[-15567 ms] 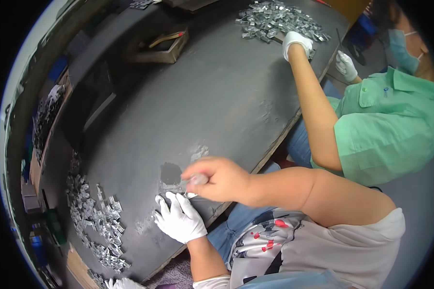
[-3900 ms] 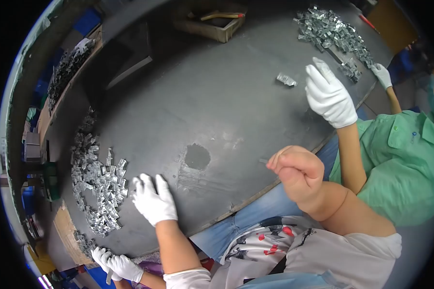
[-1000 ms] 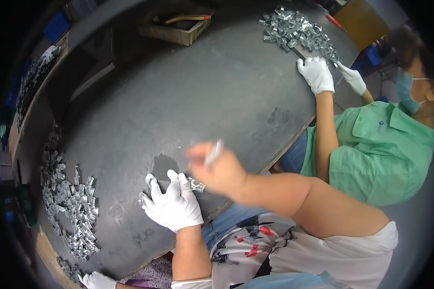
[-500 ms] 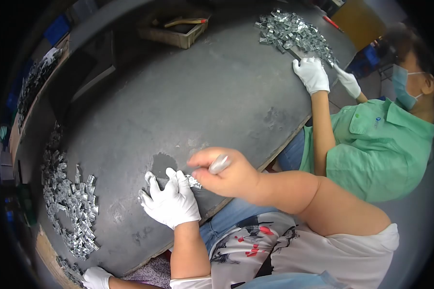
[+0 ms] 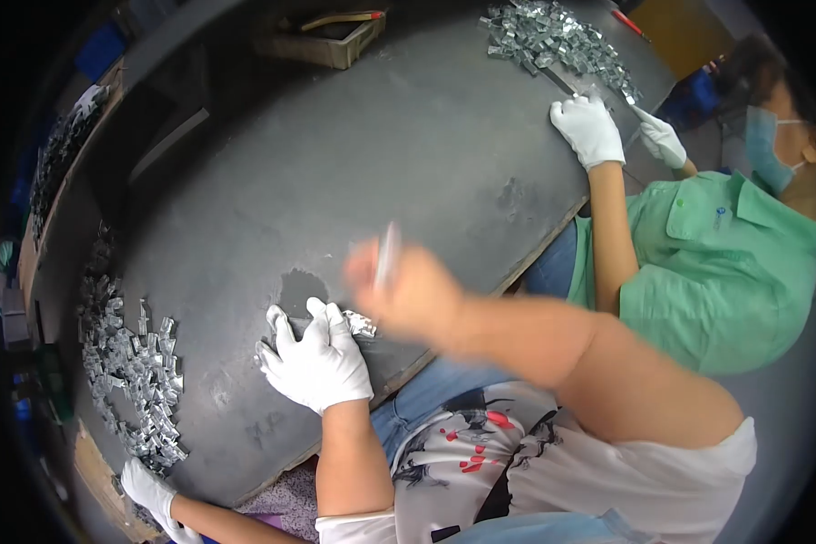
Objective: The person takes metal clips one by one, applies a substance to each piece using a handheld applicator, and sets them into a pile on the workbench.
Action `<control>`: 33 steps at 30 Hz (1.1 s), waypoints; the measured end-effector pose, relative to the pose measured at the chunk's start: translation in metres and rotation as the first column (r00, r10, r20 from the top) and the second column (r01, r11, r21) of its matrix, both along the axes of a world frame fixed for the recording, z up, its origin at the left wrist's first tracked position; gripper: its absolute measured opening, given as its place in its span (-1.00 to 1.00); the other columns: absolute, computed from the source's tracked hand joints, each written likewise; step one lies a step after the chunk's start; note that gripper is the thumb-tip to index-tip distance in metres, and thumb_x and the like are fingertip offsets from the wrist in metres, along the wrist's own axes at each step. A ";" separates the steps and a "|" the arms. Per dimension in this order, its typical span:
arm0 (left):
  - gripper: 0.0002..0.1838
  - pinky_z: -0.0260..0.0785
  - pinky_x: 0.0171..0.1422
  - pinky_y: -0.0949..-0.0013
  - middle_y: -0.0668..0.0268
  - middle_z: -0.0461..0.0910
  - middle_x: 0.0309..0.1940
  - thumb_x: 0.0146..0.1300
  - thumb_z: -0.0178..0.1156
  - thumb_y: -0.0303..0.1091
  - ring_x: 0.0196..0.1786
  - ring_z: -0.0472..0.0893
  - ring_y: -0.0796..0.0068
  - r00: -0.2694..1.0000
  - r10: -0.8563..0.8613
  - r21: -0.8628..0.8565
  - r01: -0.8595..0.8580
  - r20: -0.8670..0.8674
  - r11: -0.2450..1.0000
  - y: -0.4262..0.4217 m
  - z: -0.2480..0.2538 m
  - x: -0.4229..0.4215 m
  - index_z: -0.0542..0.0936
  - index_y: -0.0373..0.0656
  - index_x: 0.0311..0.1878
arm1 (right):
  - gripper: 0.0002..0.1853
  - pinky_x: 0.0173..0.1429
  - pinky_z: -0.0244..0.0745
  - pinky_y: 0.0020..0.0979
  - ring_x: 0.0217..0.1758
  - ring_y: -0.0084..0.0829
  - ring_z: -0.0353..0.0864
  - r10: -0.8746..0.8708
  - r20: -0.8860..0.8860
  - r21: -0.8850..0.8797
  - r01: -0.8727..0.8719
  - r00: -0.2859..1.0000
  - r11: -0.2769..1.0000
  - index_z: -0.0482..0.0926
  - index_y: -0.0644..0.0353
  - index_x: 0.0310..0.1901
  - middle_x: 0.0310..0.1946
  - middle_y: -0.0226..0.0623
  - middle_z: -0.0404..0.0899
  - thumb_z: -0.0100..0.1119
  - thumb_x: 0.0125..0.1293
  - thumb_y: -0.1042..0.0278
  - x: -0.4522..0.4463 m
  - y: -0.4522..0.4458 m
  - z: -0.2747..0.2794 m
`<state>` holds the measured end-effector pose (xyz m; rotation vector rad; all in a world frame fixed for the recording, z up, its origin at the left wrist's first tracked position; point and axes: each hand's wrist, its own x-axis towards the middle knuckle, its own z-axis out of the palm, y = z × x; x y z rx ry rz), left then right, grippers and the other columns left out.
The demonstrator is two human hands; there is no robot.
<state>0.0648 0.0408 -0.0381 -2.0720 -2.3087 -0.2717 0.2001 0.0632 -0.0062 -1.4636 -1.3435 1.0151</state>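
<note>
While left hand point(image 5: 319, 364) stays splayed beside metal pieces point(image 5: 363, 325), right hand point(image 5: 415, 290) now farther off, grip closed round pale tool point(image 5: 387, 256)

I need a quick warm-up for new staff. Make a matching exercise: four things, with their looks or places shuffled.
1. left hand
2. right hand
3. tray
4. co-worker's shirt

A. green
B. bare, around a pale tool
C. under a red-tipped handle
D. gloved in white, fingers spread

Pairs: 1-D; 2-B; 3-C; 4-A
</note>
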 end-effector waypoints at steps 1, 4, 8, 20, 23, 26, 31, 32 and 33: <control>-0.73 0.09 0.23 0.02 0.21 0.39 0.12 0.10 0.09 0.00 0.11 0.35 -0.02 1.000 0.001 -0.008 -0.001 -0.031 1.000 -0.002 0.005 0.002 0.61 0.27 -0.15 | -0.80 -0.58 0.37 -0.37 -0.62 -0.41 0.46 -0.240 -0.207 -0.531 0.097 0.948 0.842 0.46 0.17 -0.27 -0.53 -0.29 0.47 0.01 0.02 0.54 0.016 0.017 -0.001; -0.70 0.06 0.28 0.08 0.25 0.34 0.17 0.17 -0.01 0.04 0.16 0.29 -0.06 0.998 0.056 -0.068 -0.056 -0.002 0.996 0.000 0.006 0.005 0.63 0.21 -0.20 | -0.72 -0.59 0.37 -0.44 -0.60 -0.51 0.47 -0.333 -0.331 -0.477 0.148 0.883 0.866 0.36 0.28 -0.15 -0.55 -0.30 0.44 0.07 0.05 0.51 0.052 0.015 0.008; -0.73 0.06 0.29 0.11 0.21 0.36 0.14 0.14 0.04 0.00 0.13 0.34 0.02 0.999 0.029 -0.050 -0.029 0.017 0.998 0.001 0.007 0.003 0.65 0.18 -0.24 | -0.76 -0.45 0.44 -0.46 -0.53 -0.53 0.50 -0.252 -0.396 -0.327 0.121 0.883 0.937 0.40 0.28 -0.21 -0.50 -0.31 0.46 0.13 0.05 0.52 0.033 0.003 0.015; -0.76 0.24 0.06 0.00 0.27 0.51 -0.14 0.09 0.07 -0.08 0.02 0.45 0.10 0.977 -0.125 0.123 0.147 -0.176 0.981 -0.005 -0.054 -0.016 0.57 0.02 -0.29 | -0.97 -0.52 0.37 -0.39 -0.59 -0.31 0.42 0.054 0.452 0.493 -0.300 0.891 0.817 0.49 0.02 -0.54 -0.63 -0.32 0.34 0.10 -0.05 0.33 -0.036 -0.024 0.002; -0.74 0.27 0.02 -0.08 0.38 0.52 -0.25 0.12 0.04 -0.05 0.03 0.46 0.14 0.967 -0.179 0.325 0.231 -0.180 0.917 -0.005 -0.079 -0.022 0.54 0.06 -0.21 | -0.92 -0.64 0.27 -0.37 -0.66 -0.37 0.36 0.022 0.452 0.594 -0.319 0.892 0.739 0.43 -0.03 -0.58 -0.67 -0.37 0.24 0.10 -0.11 0.25 -0.036 -0.030 0.005; -0.73 0.21 0.06 -0.11 0.40 0.51 -0.15 0.11 0.04 -0.05 0.06 0.44 0.12 0.960 -0.231 0.228 0.262 -0.157 0.938 -0.003 -0.086 -0.028 0.54 0.07 -0.19 | -0.96 -0.56 0.32 -0.33 -0.62 -0.31 0.38 0.035 0.437 0.572 -0.307 0.899 0.761 0.47 0.00 -0.52 -0.65 -0.35 0.27 0.06 -0.06 0.30 -0.040 -0.036 -0.001; -0.77 0.19 0.16 0.12 0.12 0.46 0.02 0.07 0.08 -0.11 0.06 0.39 0.03 0.995 -0.094 0.091 0.097 -0.041 0.991 0.002 -0.011 -0.005 0.65 0.04 -0.39 | -0.88 -0.26 0.41 -0.39 -0.37 -0.38 0.51 0.012 -0.028 -0.040 -0.013 1.000 0.999 0.53 0.12 -0.34 -0.49 -0.30 0.48 0.05 0.07 0.38 -0.023 -0.005 0.002; -0.76 0.12 0.22 0.13 0.11 0.42 0.06 0.08 0.07 -0.11 0.10 0.37 0.10 0.998 -0.065 0.052 0.065 0.003 0.997 0.001 -0.003 0.000 0.65 0.01 -0.39 | -0.86 -0.20 0.42 -0.41 -0.31 -0.41 0.53 -0.110 -0.185 -0.276 0.056 0.977 0.960 0.54 0.14 -0.30 -0.44 -0.28 0.53 0.04 0.10 0.39 -0.015 0.000 0.006; -0.75 0.05 0.28 0.14 0.09 0.39 0.09 0.10 0.06 -0.11 0.13 0.35 0.16 0.998 -0.037 0.014 0.037 0.045 0.999 0.001 0.003 0.003 0.64 -0.02 -0.39 | -0.85 -0.18 0.42 -0.43 -0.29 -0.43 0.53 -0.102 -0.176 -0.302 0.045 0.979 0.952 0.54 0.16 -0.28 -0.40 -0.28 0.54 0.05 0.10 0.38 -0.009 0.001 0.010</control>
